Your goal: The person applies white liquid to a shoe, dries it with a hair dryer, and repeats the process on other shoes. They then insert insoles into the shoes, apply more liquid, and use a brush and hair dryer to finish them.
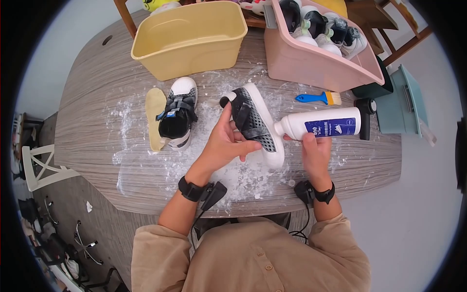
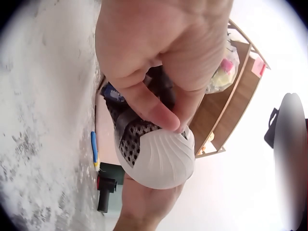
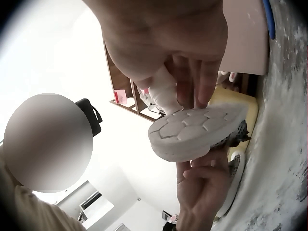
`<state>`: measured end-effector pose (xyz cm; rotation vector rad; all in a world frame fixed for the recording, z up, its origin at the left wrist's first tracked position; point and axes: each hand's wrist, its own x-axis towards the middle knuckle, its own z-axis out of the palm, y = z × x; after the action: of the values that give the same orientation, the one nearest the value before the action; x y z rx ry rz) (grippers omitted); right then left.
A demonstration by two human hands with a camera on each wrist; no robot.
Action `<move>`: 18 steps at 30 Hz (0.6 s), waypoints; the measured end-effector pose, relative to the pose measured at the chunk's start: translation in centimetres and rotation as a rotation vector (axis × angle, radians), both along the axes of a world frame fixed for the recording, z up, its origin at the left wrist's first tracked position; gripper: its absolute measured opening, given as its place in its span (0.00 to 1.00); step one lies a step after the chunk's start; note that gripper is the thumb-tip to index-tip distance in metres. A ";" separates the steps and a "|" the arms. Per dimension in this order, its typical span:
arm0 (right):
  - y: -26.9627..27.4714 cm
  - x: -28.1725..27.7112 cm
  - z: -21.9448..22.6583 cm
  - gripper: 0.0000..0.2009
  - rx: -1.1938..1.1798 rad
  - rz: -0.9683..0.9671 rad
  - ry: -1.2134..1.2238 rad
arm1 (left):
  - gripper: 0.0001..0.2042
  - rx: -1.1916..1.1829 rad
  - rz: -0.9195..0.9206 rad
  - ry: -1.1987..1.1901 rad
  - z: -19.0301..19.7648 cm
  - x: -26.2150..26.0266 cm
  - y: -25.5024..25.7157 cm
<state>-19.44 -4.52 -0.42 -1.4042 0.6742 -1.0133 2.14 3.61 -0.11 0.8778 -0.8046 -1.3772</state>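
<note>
In the head view my left hand (image 1: pixel 224 145) grips a small black mesh sneaker (image 1: pixel 250 114), turned on its side with the white sole facing right. My right hand (image 1: pixel 317 155) holds a white bottle (image 1: pixel 297 122) with a purple label, lying nearly level. The bottle's narrow tip is right at the sole's edge. The left wrist view shows thumb and fingers pinching the upper above the ridged white toe cap (image 2: pixel 166 161). From the right wrist, the patterned sole (image 3: pixel 192 127) faces my right hand's fingers (image 3: pixel 208 82). Left of my hands, a matching sneaker (image 1: pixel 175 121) stands upright beside a beige insole (image 1: pixel 155 117).
White powdery residue marks the wood-grain table (image 1: pixel 97 165). A blue-handled brush (image 1: pixel 314 98) lies beyond the bottle, near a black object (image 1: pixel 366 117) with a round top. Behind stand a yellow bin (image 1: pixel 189 53) and a pink bin (image 1: pixel 316 65) of shoes. A teal container (image 1: pixel 401 107) is at right.
</note>
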 end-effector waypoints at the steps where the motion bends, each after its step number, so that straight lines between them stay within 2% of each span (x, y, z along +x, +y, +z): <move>1: 0.3 0.6 0.9 0.13 -0.036 -0.049 0.000 | 0.50 0.000 0.032 -0.028 -0.2 -0.1 0.0; 6: 0.8 0.1 2.1 0.10 -0.215 -0.072 0.217 | 0.53 0.022 0.129 -0.191 -0.5 -0.3 0.2; 10: 0.8 0.1 2.5 0.10 -0.278 -0.051 0.341 | 0.52 0.037 0.150 -0.217 -0.3 -0.6 0.3; 18: 1.3 0.4 3.1 0.12 -0.304 0.017 0.364 | 0.48 0.063 0.178 -0.144 -0.2 -0.4 0.2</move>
<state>-19.06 -3.26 2.72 -1.8850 0.7930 -0.8785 1.73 3.80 -0.29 1.0817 -0.7759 -1.1983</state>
